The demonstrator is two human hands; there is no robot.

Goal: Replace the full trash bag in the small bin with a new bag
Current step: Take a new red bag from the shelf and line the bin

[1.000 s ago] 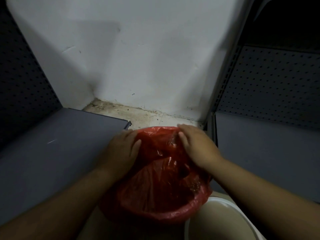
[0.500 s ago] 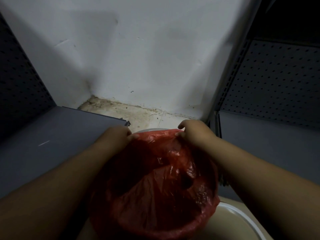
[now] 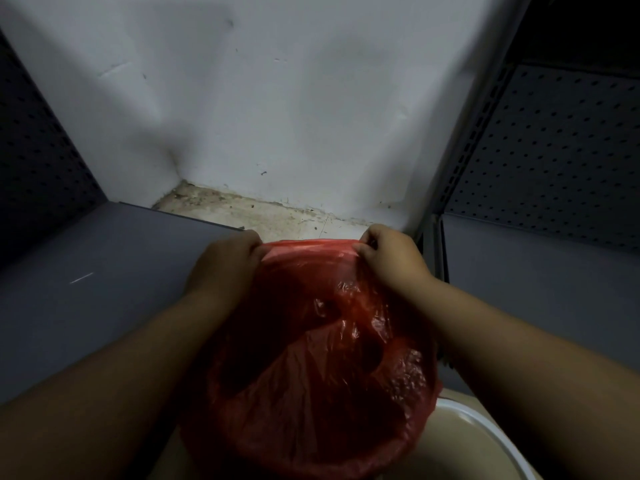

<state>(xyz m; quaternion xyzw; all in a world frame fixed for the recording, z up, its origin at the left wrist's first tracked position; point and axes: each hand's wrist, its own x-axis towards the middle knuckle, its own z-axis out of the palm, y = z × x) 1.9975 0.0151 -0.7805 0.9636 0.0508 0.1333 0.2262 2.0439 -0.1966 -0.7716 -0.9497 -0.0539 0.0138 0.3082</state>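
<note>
Dim, soft focus; wide-angle bending at edges; dark shadowed corners.

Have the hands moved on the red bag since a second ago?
Yes. Both hands slid from its top to the far rim of the red bag, toward the wall.

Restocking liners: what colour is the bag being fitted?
Red, translucent plastic bag, seen clearly in the head view.

Glossy red bag (image 3: pixel 311 368), white wall (image 3: pixel 277 98), grey dotted pegboard (image 3: pixel 554 161), cream basin (image 3: pixel 460 448), stained beige floor (image 3: pixel 263 216)
</note>
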